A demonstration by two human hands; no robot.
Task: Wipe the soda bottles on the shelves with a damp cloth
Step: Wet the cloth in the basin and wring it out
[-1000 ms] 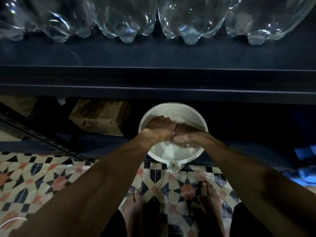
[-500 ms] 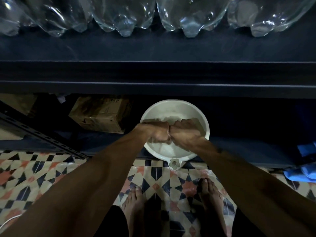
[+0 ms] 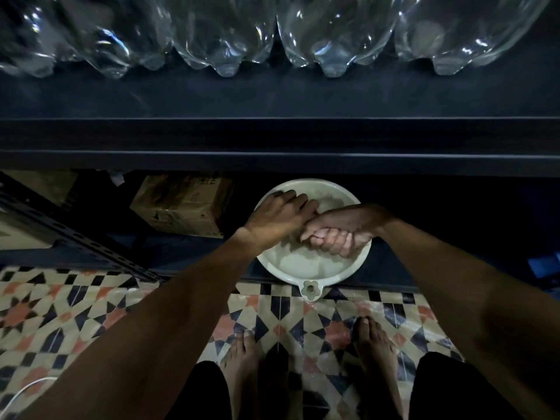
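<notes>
Several clear plastic soda bottles (image 3: 224,34) lie in a row on the dark upper shelf (image 3: 272,98), their bases facing me. Below the shelf, a white basin (image 3: 303,185) holding water stands at floor level. Both of my hands are over it, pressed together. My left hand (image 3: 278,215) shows its back, with the fingers curled down. My right hand (image 3: 341,233) is turned palm up, its fingers curled tight. They twist against each other on the cloth, which is almost wholly hidden inside the two fists.
A cardboard box (image 3: 185,204) sits left of the basin under the shelf, next to a slanted metal rail (image 3: 75,237). My bare feet (image 3: 245,359) stand on patterned tiles (image 3: 60,313). Something blue (image 3: 545,263) lies at the far right.
My right hand has rolled from knuckles-up to palm-up, and my left hand has turned the other way, twisting the cloth. The view has tilted down slightly.
</notes>
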